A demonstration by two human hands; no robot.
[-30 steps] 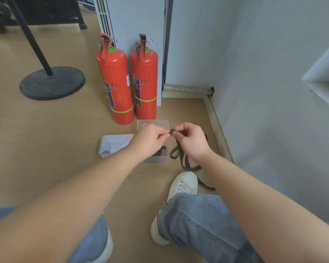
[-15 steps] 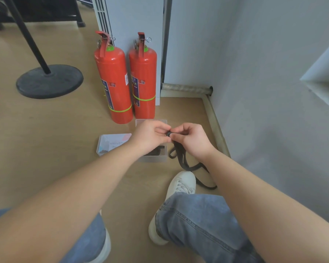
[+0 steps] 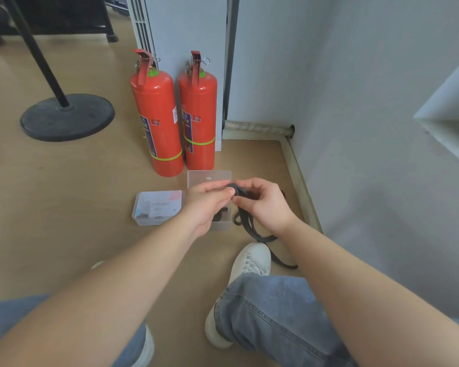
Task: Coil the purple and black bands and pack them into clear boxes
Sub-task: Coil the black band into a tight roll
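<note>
Head: left hand (image 3: 206,205), right hand (image 3: 268,205), fingers (image 3: 251,183) around black band (image 3: 247,227)

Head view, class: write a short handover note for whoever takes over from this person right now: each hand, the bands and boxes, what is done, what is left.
Left hand: pinches the black band at its started coil.
Right hand: pinches the same coil; the loose tail hangs to the floor by the white shoe.
Open clear box lies below the hands, something dark inside. Closed clear box sits left of it.
Done: coil begun.
To do: finish coiling, pack it, close the box. Purple band not visible.
</note>
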